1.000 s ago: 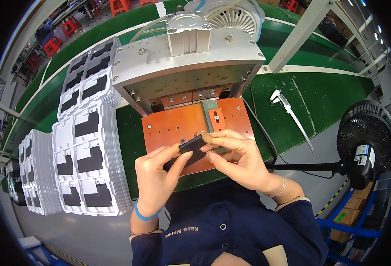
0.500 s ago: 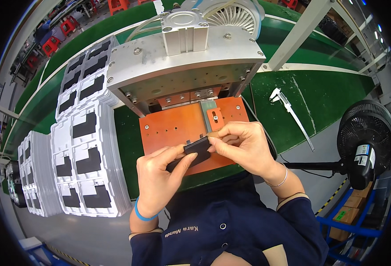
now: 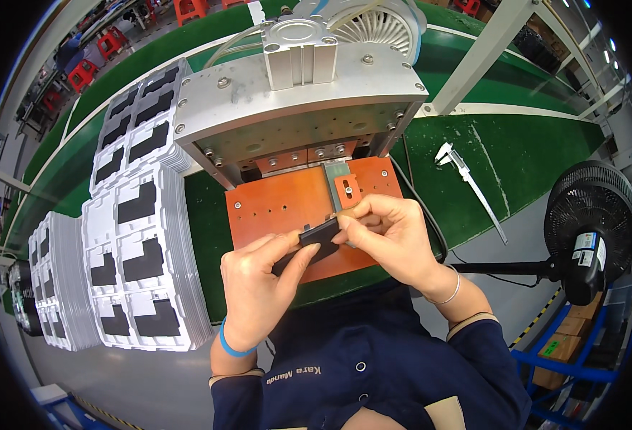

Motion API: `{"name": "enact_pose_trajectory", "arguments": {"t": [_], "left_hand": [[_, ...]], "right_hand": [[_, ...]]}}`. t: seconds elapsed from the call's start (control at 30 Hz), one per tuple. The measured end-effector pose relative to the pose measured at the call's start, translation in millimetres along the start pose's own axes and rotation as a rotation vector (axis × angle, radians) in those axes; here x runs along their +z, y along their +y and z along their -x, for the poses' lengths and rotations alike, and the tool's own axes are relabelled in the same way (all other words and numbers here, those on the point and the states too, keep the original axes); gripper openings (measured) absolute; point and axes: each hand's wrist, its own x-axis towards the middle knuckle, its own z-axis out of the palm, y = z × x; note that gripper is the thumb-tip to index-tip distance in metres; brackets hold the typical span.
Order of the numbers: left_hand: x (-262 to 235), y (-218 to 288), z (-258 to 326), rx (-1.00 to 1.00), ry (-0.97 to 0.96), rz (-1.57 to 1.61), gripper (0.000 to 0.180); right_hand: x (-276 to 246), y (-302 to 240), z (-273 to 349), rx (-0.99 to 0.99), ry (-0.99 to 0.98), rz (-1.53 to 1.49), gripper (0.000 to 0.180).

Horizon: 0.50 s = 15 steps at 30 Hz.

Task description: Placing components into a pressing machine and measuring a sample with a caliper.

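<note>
A flat black piece (image 3: 321,239) with small tabs along its far edge is held tilted in front of me, over the near part of the orange base plate (image 3: 276,197). My left hand (image 3: 257,281) pinches its left end between thumb and fingers. At the right end, my right hand (image 3: 393,235) is closed, with thumb and forefinger at the corner by a tab. My fingers hide parts of both ends. Just beyond stands a metal press (image 3: 298,100) with a cylinder on top. A small slotted orange block (image 3: 347,190) is screwed to its base plate.
Stacks of white trays (image 3: 126,247) carrying black L-shaped pieces stand on the left. A caliper (image 3: 471,188) lies on the green mat (image 3: 431,208) at right. Farther right is a black fan (image 3: 588,222) on an arm. Cables run along the press's right side.
Both hands keep hold of the black piece, which has shifted very slightly. My right fingers have moved a little up and left at its corner.
</note>
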Motion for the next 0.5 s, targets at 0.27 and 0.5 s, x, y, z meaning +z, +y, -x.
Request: {"name": "enact_pose_trajectory", "arguments": {"t": [0.27, 0.5], "left_hand": [[-6.7, -11.5, -16.9, -0.233, -0.169, 0.116, 0.017], [-9.8, -19.8, -10.0, 0.042, 0.061, -0.201, 0.044]], "right_hand": [[-8.9, -12.4, 12.7, -0.04, -0.086, 0.183, 0.027], [-28.1, 1.1, -2.9, -0.414, 0.044, 0.632, 0.017]]}}
